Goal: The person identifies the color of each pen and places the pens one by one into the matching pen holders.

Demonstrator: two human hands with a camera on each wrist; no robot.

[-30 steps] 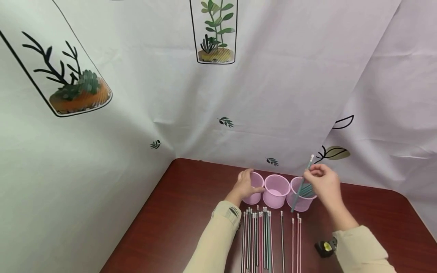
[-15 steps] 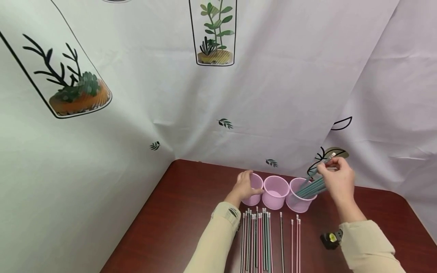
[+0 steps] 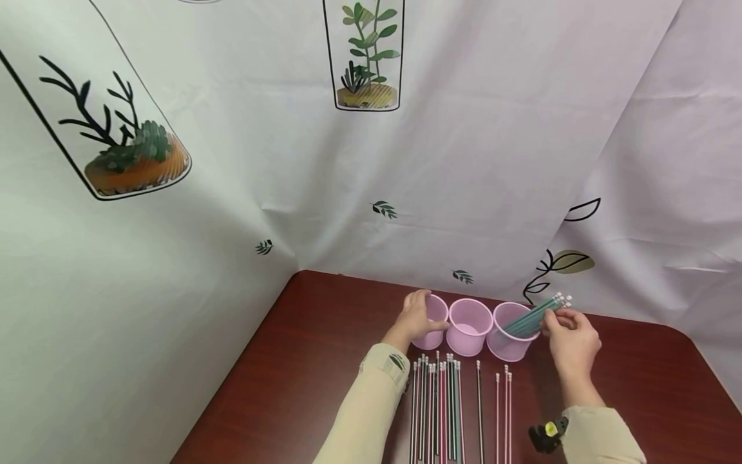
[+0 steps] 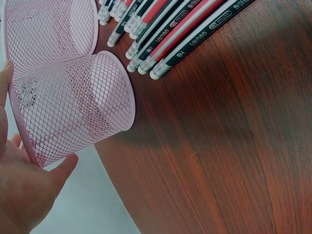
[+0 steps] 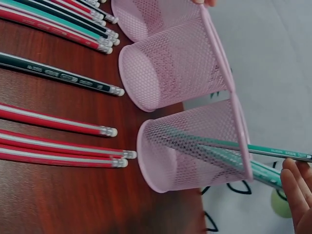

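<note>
Lower right: right hand pinches a green pencil among those already in the rightmost mesh cup; left hand grips the leftmost cup; red pencils remain on the bench.

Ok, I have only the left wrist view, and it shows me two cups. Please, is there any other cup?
Observer: Yes, a third cup stands at the right end of the row.
Operator: Thank you. Is there something inside it?
Observer: Green pencils, leaning to the right, with their upper ends above the rim.
Operator: I understand. Is some hand near them?
Observer: The right hand is by their upper ends; whether it grips one, I cannot tell.
</note>
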